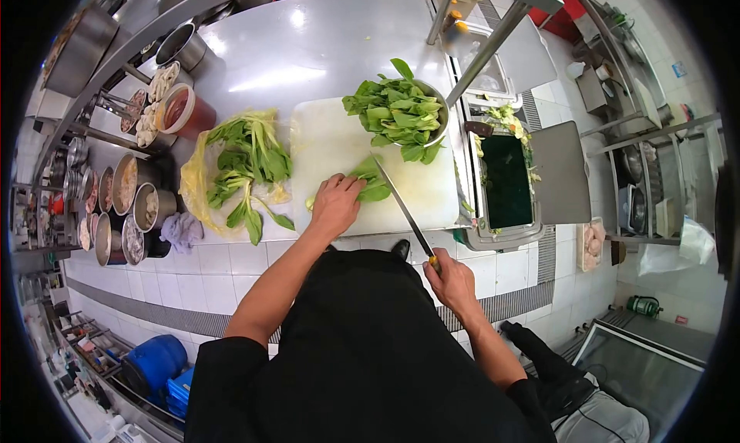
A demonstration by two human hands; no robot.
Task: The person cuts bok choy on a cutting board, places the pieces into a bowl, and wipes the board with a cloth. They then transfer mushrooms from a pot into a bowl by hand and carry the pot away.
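On the white cutting board [324,146], my left hand [337,204] presses down on a leafy green stalk [374,182], its fingers together over the stem end. My right hand [453,279] grips the handle of a long knife [405,208]; the blade slants up and left over the board, its tip near the leaves. A metal bowl [442,117] heaped with cut greens [395,107] stands at the board's upper right. Left of the board, whole leafy greens [258,154] lie on a yellow plastic bag [194,182].
Metal pots [127,185] and a red-filled tub [185,113] line the left side. Right of the board is a dark green-lined bin [506,182] with scraps on its rim; a second knife handle [479,128] lies there. A metal post [493,50] rises behind. Another person's dark sleeve [539,350] shows lower right.
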